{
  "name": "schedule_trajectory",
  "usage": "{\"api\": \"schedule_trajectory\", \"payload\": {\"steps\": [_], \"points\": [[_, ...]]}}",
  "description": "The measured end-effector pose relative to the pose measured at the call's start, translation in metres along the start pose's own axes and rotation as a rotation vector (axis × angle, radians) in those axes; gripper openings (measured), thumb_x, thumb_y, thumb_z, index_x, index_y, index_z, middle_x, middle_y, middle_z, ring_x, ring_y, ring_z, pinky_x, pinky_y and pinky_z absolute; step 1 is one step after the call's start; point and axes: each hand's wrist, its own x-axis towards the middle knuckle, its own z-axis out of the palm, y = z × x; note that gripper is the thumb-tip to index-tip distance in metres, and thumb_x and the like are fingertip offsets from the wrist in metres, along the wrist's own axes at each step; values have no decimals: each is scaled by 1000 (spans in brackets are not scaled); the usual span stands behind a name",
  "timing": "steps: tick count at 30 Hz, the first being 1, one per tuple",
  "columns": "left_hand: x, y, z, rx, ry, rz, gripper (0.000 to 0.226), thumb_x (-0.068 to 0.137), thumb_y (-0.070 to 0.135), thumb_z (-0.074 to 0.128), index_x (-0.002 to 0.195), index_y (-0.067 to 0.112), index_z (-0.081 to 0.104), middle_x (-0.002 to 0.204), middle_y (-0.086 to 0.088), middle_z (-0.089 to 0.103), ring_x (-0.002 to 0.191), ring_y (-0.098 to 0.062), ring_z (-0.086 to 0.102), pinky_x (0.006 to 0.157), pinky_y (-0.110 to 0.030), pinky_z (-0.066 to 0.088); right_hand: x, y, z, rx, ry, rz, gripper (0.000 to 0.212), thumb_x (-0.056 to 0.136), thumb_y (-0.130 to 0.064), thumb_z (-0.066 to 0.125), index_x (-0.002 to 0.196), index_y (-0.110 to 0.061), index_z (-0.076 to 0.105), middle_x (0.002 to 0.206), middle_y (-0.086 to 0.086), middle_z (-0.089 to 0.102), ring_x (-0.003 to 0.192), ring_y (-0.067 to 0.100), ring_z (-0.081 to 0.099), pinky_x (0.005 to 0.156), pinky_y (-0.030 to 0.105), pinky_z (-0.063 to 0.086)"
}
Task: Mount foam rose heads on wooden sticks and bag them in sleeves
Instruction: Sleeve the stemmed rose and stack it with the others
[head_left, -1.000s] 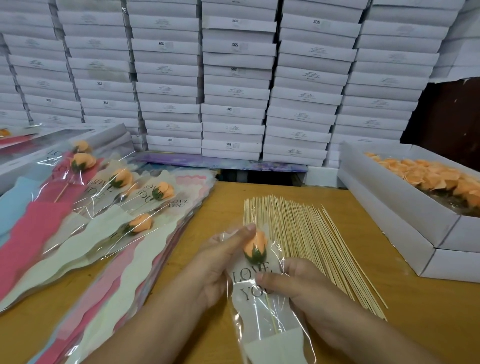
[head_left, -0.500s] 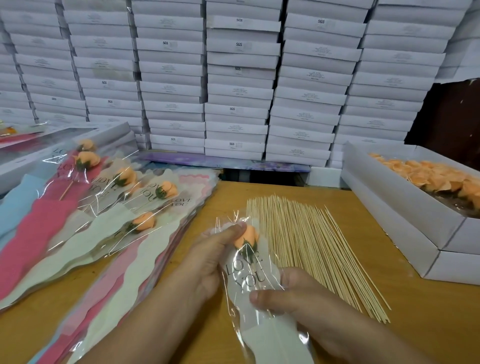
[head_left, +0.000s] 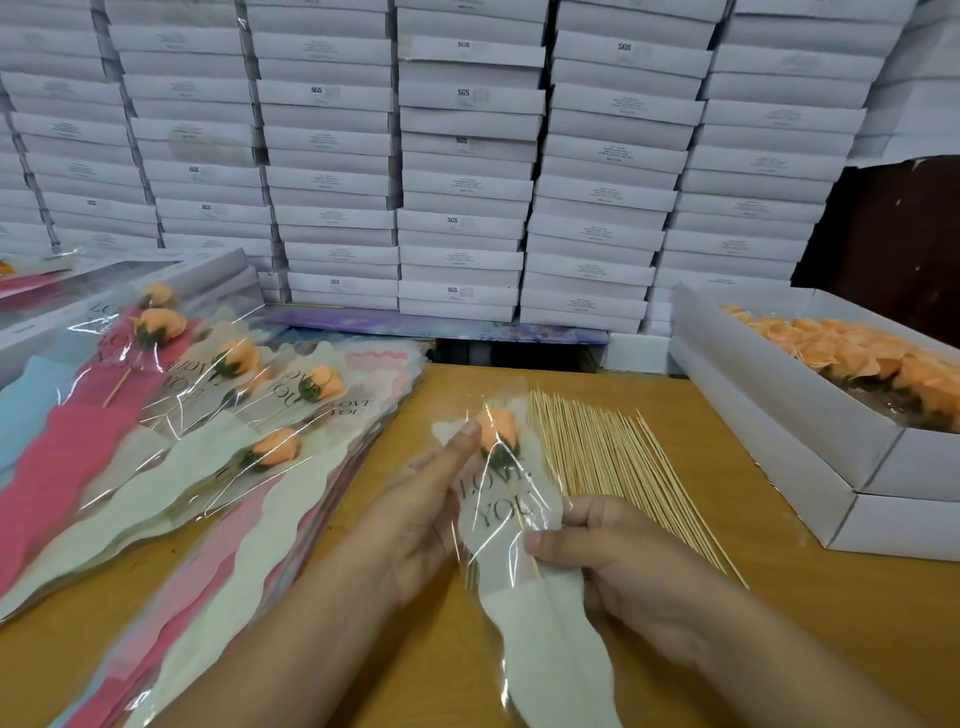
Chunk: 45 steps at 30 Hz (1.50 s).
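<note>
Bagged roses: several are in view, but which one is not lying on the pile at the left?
The bagged rose held over the table, between the left hand and right hand. The others lie on the stacked sleeves.

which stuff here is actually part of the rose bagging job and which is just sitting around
In use: clear "LOVE YOU" sleeve, orange foam rose head inside it, left hand, right hand, wooden sticks, open box of orange rose heads, finished sleeved roses.

Lying about: stacked white boxes, purple flat pack.
</note>
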Motion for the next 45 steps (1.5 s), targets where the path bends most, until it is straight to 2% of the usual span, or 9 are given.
{"api": "schedule_trajectory", "payload": {"steps": [2,6,10,14,21,27,34,39,45], "points": [[-4,-4,3,42,-65,-27,70,76,37,80,133,4,56,115,-22,72,103,-37,71,83,-49,60,2,0,-1,79,37,-51,13,86,-8,71,95,1,74,102,24,74,87,34,72,85,45,58],[-13,-16,9,170,-157,-116,67,61,33,89,115,7,59,95,-14,77,82,-25,76,65,-32,60,9,2,-8,179,147,-125,15,88,-10,69,99,-1,74,100,21,75,91,37,74,85,48,56],[-15,-18,11,286,-260,-167,49,73,21,83,117,3,70,108,-19,75,91,-28,74,76,-36,60,13,2,-14,279,218,-178,18,88,-10,69,102,0,73,99,20,76,84,31,75,63,33,60],[-20,-18,14,353,-275,-203,44,80,11,78,122,2,67,111,-18,74,99,-29,71,97,-46,55,17,0,-23,307,306,-196,15,90,-11,67,100,-1,71,93,17,77,72,26,75,53,28,56],[-20,-23,14,368,-254,-218,31,83,-2,74,114,-1,69,103,-19,76,86,-27,74,74,-34,62,20,-1,-28,351,361,-177,16,91,-9,67,104,1,68,86,13,77,65,21,74,48,23,54],[-18,-23,13,355,-217,-181,30,82,-1,75,112,-3,69,100,-20,76,77,-25,73,69,-34,61,22,2,-30,321,298,-197,21,91,-18,69,109,-8,72,102,10,77,89,23,75,60,25,58],[-14,-16,10,353,-184,-149,27,83,2,75,110,1,70,98,-18,76,78,-26,74,65,-35,62,25,5,-28,334,290,-198,19,93,-25,66,101,-11,75,90,7,76,65,14,69,52,25,54],[-9,9,-1,438,-104,-59,30,84,6,75,112,2,67,89,-13,76,72,-24,73,56,-31,56,26,4,-35,353,311,-185,22,95,-25,60,108,-9,68,87,7,76,64,15,68,50,26,54],[-4,73,-36,521,43,131,11,90,-1,65,93,5,73,81,-13,76,59,-19,72,48,-26,55,26,4,-39,332,327,-184,20,97,-21,57,112,-9,64,85,6,76,63,14,68,50,26,54]]}}
